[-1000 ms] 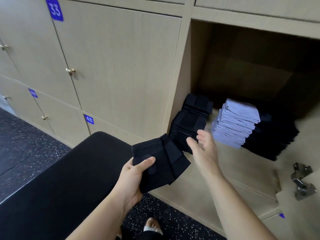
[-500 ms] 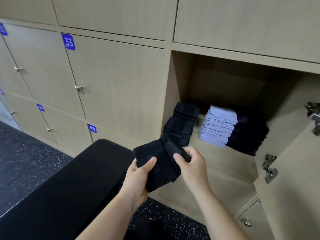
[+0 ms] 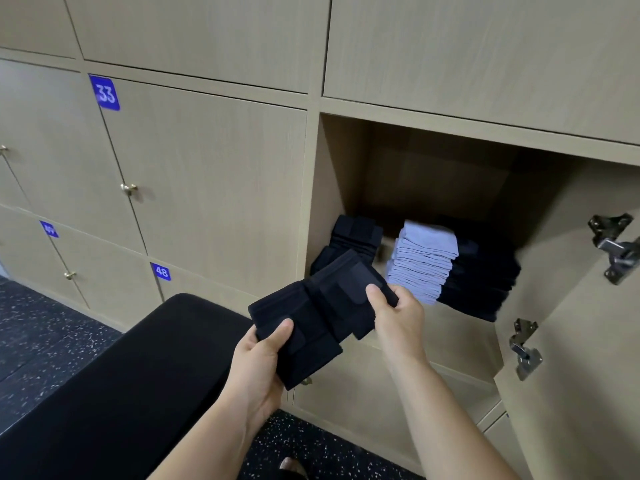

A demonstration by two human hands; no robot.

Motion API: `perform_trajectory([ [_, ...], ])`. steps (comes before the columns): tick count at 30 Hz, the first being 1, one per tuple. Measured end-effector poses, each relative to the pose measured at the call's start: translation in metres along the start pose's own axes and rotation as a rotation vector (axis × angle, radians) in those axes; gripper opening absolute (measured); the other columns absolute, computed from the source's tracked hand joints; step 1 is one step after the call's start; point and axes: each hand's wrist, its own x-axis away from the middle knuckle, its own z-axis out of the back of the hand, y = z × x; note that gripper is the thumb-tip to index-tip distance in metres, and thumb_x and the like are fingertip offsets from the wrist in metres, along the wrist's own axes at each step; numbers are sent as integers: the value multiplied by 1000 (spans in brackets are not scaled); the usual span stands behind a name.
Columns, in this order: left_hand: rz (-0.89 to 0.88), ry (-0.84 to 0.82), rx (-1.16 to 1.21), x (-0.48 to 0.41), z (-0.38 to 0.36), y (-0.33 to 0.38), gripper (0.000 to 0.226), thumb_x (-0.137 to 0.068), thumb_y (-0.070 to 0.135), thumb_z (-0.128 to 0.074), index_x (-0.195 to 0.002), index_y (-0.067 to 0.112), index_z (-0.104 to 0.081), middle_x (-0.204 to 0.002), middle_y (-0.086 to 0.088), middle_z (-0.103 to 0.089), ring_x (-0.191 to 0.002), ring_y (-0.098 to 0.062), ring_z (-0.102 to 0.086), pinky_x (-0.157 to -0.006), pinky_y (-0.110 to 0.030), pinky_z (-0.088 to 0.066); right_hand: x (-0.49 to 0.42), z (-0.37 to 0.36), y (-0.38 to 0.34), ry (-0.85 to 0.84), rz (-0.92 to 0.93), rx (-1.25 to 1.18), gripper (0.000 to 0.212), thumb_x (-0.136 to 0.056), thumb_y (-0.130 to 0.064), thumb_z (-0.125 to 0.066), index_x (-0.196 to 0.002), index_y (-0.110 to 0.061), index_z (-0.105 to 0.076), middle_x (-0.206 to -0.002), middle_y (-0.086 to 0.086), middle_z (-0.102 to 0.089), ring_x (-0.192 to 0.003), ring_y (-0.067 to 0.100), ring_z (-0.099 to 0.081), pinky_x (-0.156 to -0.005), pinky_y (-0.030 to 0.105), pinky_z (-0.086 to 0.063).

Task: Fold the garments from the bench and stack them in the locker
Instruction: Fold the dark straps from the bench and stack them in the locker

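At centre frame, both hands held a folded black garment [image 3: 311, 317] in the air in front of the open locker [image 3: 346, 174], above the near end of the black counter [image 3: 121, 393] and not touching either. The left hand [image 3: 259, 368] gripped the garment's lower left corner, thumb pressed on top; its fingers were clamped beneath the cloth and hidden by it. The right hand [image 3: 398, 317] pinched the upper right edge, thumb on top and fingers curled behind, mostly out of sight. The garment's folds and a raised band across it were hard to separate, black on black. Inside the locker, a black stack [image 3: 353, 233] leaned at the left, its lower part covered by the held garment; a grey stack [image 3: 422, 261] stood beside it, and a dark stack [image 3: 481, 282] to the right melted into the shadow, so its top could not be made out. The door [image 3: 571, 341] was cut off at the right edge, with two hinges [image 3: 616, 247] showing, the upper one blurred. The counter ran out of the frame at lower left. Blue labels 33 [image 3: 104, 92] and 48 [image 3: 161, 271] were legible; a third between them was too blurred to read.
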Motion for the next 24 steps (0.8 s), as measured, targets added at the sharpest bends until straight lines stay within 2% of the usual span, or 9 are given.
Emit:
perform_trajectory([
  [3, 20, 15, 16, -14, 8, -4, 17, -94, 6, -59, -110, 10, -65, -91, -12, -76, -70, -29, -74, -61, -45, -57, -36, 5, 3, -3, -28, -25, 22, -86, -15, -67, -73, -5, -53, -64, -1, -44, -56, 12, -37, -48, 17, -32],
  [7, 50, 49, 23, -34, 17, -12, 21, -94, 6, -59, -114, 8, -64, -101, -15, -74, -84, -32, -73, -61, -45, -60, -85, 3, 8, 21, -94, -6, 24, -84, -13, -70, -69, -10, -52, -67, 1, -47, -63, 17, -41, -56, 27, -34],
  [10, 68, 60, 28, -49, 21, -16, 21, -93, 5, -59, -114, 7, -64, -103, -16, -74, -88, -34, -72, -60, -43, -59, -116, -8, 12, -34, -128, 33, 18, -84, -15, -72, -73, -13, -58, -74, 4, -57, -71, 21, -52, -65, 29, -42],
  [12, 75, 53, 26, -58, 22, -18, 21, -94, 5, -58, -114, 7, -64, -103, -17, -74, -85, -35, -73, -60, -45, -60, -131, -17, 15, -84, -142, 59, 10, -84, -15, -72, -82, -11, -63, -82, 6, -62, -76, 22, -56, -67, 29, -44],
  [14, 78, 46, 20, -65, 24, -19, 20, -94, 5, -58, -112, 6, -64, -103, -18, -73, -82, -35, -73, -60, -47, -60, -140, -26, 17, -124, -150, 71, 11, -84, -16, -73, -91, -10, -66, -87, 7, -66, -80, 21, -60, -69, 29, -46],
  [17, 83, 32, 12, -73, 28, -21, 20, -94, 6, -57, -113, 5, -64, -103, -19, -73, -83, -36, -73, -60, -47, -61, -150, -37, 21, -190, -142, 90, 16, -85, -17, -73, -97, -10, -67, -88, 4, -69, -80, 18, -64, -64, 24, -48],
  [20, 93, 38, 16, -80, 32, -25, 22, -93, 6, -58, -114, 5, -64, -105, -19, -73, -89, -37, -72, -60, -44, -60, -156, -41, 25, -259, -131, 132, 9, -85, -16, -72, -92, -15, -67, -83, -2, -68, -73, 11, -62, -54, 18, -44],
  [24, 106, 31, 34, -87, 37, -32, 26, -93, 6, -58, -118, 7, -64, -108, -17, -72, -98, -36, -70, -69, -43, -60, -164, -46, 34, -253, -95, 151, 12, -83, -13, -74, -81, -20, -65, -81, -1, -68, -76, 17, -63, -63, 26, -49],
])
